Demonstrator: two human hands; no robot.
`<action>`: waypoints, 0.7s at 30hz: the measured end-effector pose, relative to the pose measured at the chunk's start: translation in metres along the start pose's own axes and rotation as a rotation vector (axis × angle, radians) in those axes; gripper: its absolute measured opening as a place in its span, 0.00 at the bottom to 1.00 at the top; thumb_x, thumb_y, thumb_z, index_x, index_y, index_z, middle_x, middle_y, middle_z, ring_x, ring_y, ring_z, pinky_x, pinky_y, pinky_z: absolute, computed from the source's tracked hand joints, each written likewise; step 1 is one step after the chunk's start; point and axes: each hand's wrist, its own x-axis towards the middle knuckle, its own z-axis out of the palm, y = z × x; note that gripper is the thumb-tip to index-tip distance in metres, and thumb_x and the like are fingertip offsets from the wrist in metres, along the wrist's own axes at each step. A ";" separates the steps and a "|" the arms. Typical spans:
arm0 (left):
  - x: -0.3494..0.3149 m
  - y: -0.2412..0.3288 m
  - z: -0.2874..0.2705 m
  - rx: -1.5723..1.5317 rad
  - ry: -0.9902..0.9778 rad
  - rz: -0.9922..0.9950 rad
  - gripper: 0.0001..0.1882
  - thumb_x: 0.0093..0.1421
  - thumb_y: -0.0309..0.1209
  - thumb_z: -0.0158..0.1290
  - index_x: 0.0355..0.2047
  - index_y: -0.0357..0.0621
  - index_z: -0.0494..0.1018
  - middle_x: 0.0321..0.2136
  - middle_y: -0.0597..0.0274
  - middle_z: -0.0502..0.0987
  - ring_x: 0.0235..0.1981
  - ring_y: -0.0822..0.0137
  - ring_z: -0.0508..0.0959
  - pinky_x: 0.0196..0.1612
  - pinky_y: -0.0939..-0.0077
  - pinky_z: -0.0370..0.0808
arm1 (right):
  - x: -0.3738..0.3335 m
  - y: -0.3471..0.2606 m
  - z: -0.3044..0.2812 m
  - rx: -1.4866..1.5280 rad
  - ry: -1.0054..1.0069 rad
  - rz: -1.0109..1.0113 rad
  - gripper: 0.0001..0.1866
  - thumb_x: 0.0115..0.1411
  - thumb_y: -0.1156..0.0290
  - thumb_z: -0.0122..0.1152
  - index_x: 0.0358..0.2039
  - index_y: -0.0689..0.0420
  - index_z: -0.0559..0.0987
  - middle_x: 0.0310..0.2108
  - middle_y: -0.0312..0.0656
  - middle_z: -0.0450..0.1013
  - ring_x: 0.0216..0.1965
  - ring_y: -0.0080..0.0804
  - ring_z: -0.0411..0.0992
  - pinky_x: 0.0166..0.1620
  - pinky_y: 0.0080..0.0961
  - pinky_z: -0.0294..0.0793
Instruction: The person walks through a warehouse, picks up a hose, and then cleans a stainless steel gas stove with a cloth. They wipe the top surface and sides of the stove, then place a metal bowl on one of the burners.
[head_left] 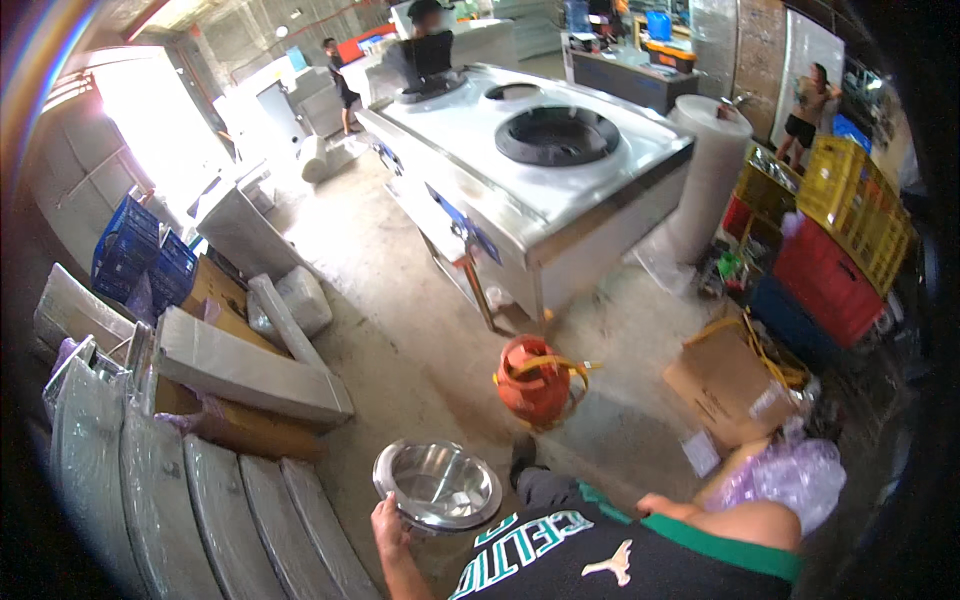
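Observation:
My left hand (pixel 388 522) grips the rim of a shiny round steel basin (pixel 440 478), which hangs low at my left side, its wide mouth tilted up. A few small pale shapes show inside the basin, too blurred to name. Close to my body is my right hand (pixel 662 506), partly covered by my dark jersey; its fingers do not show clearly. In front of my foot an orange gas cylinder (pixel 533 381) stands upright with a yellow hose on it. Beyond the cylinder stands a steel cooking range (pixel 470 165) with a black burner ring (pixel 557 136).
Wrapped grey panels (pixel 160 500) line the left side, with blue crates (pixel 130 252) behind. On the right are a cardboard box (pixel 722 385), purple plastic wrap (pixel 785 480), a red crate (pixel 828 287) and a yellow crate (pixel 855 205). Several people are farther back.

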 end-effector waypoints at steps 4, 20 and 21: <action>0.093 0.101 0.046 -0.172 -0.072 0.013 0.14 0.68 0.38 0.53 0.41 0.38 0.75 0.32 0.61 0.77 0.31 0.66 0.77 0.33 0.67 0.75 | 0.167 -0.016 -0.026 0.398 0.167 1.222 0.12 0.63 0.63 0.59 0.26 0.57 0.77 0.17 0.39 0.70 0.15 0.31 0.68 0.19 0.31 0.66; 0.382 0.560 0.551 -0.451 -0.662 0.534 0.17 0.64 0.37 0.59 0.49 0.43 0.73 0.44 0.60 0.73 0.46 0.59 0.75 0.48 0.58 0.78 | 0.394 -0.070 0.015 0.496 0.908 0.945 0.15 0.61 0.59 0.62 0.23 0.55 0.75 0.17 0.38 0.71 0.24 0.34 0.73 0.28 0.38 0.71; 0.409 0.576 0.602 -0.460 -0.782 0.532 0.17 0.64 0.37 0.59 0.49 0.43 0.73 0.44 0.59 0.73 0.46 0.58 0.75 0.48 0.57 0.78 | 0.396 -0.077 0.019 0.582 0.938 0.993 0.15 0.61 0.59 0.62 0.23 0.55 0.75 0.18 0.38 0.71 0.24 0.34 0.73 0.28 0.38 0.71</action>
